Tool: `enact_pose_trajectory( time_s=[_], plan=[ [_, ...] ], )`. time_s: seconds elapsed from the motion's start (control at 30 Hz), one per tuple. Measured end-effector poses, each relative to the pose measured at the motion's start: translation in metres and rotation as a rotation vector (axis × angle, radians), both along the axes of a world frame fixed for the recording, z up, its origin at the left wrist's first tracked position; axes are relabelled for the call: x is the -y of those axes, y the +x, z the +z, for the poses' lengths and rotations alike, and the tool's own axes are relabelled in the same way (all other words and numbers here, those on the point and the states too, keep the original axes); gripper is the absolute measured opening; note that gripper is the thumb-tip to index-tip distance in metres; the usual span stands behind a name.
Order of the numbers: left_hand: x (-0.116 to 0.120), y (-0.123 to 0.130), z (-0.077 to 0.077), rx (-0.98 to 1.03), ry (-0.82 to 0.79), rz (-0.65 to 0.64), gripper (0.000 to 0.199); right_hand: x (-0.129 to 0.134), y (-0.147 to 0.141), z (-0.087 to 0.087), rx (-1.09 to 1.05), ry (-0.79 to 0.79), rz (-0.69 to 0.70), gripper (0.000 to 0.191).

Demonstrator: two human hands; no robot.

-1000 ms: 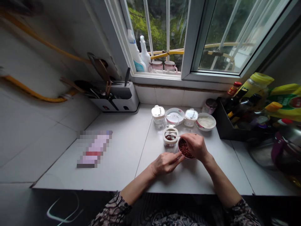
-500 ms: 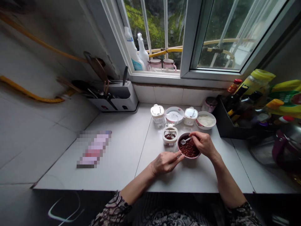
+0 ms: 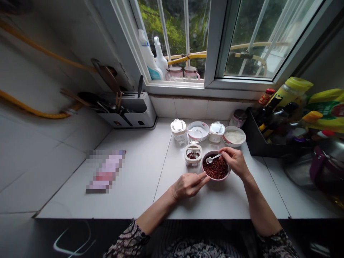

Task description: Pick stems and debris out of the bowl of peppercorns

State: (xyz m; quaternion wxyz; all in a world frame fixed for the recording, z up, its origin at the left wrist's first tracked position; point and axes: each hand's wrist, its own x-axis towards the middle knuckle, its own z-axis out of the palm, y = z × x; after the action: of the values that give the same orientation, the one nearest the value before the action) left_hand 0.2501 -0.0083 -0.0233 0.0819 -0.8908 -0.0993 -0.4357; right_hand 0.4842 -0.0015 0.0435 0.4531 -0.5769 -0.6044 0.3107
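My right hand [image 3: 235, 162] is shut on a small white spoon [image 3: 213, 158], whose bowl end sits over the flakes. Below it, a pink-rimmed bowl [image 3: 227, 175] is filled with dark red chili flakes [image 3: 215, 169]. My left hand [image 3: 188, 186] rests at the bowl's near left rim, fingertips against it. Just beyond the bowl stands a small white lidded container [image 3: 192, 156], open, with a little of the same red flakes inside.
Behind them, jars and a white-filled bowl [image 3: 234, 136] line the white counter [image 3: 139, 186]. A knife and utensil holder [image 3: 126, 111] stands at the left, a dark bottle caddy [image 3: 258, 138] at the right. Bottles stand on the windowsill.
The spoon has gone from the small container to over the bowl. The bowl now sits level and further right, and the view has shifted slightly.
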Motion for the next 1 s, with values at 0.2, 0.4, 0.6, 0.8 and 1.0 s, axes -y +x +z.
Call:
enact_pose_trajectory(
  time_s=[0.2,0.4,0.6,0.8,1.0],
  plan=[
    [0.0,0.0,-0.001,-0.01,-0.003,0.002,0.034,-0.003,-0.001,0.0,-0.234,-0.125,-0.036,0.024],
    [0.0,0.0,-0.002,0.002,-0.004,0.001,0.033,-0.007,-0.003,0.008,-0.407,-0.19,-0.095,0.029],
    [-0.001,0.001,-0.001,0.004,0.006,-0.008,0.03,-0.004,-0.022,0.011,-0.326,0.003,-0.128,0.025],
    [0.0,0.0,-0.002,0.0,0.004,0.011,0.035,0.002,-0.039,0.002,0.202,0.433,0.15,0.02],
    [-0.001,0.0,-0.002,0.003,0.016,0.0,0.034,0.005,-0.02,0.007,0.257,0.504,0.076,0.019]
  ],
)
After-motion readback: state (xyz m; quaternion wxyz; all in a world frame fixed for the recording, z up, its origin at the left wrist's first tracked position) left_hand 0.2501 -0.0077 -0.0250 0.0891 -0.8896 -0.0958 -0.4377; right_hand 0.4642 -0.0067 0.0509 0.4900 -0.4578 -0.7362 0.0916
